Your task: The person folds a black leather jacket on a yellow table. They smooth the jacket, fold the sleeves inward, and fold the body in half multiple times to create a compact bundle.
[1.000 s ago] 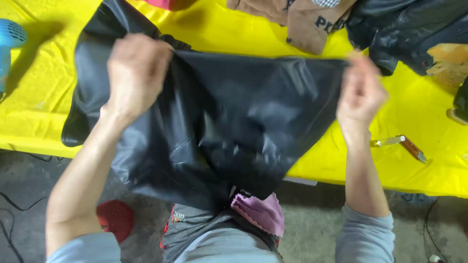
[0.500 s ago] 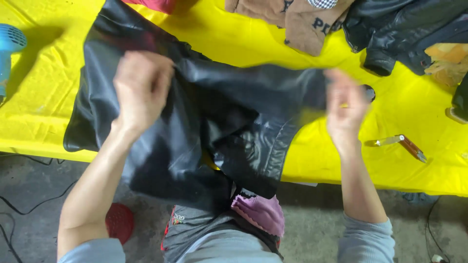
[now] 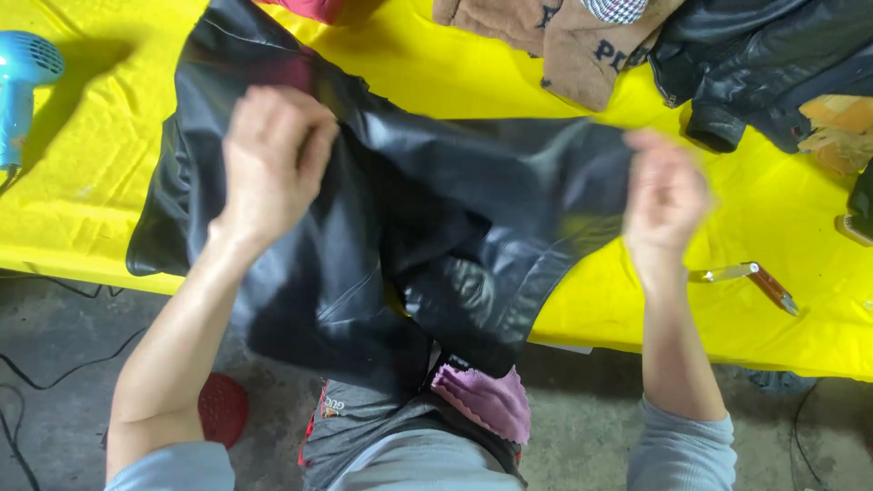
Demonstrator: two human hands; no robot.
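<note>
I find both hands gripping the black garment (image 3: 473, 227) at the counter's (image 3: 100, 182) near edge: left hand (image 3: 273, 159), right hand (image 3: 668, 195). They have drawn closer; the stretched edge now sags and folds.

black garment (image 3: 473, 236): smooth leather-like, soft sheen | surface (image 3: 436, 73): yellow cloth cover, matt, lightly creased | blue dryer (image 3: 23, 91): glossy plastic | brown garment (image 3: 555, 36): fuzzy matt fabric | small tool (image 3: 750, 277): shiny metal, brownish handle | floor (image 3: 73, 318): rough grey concrete
</note>
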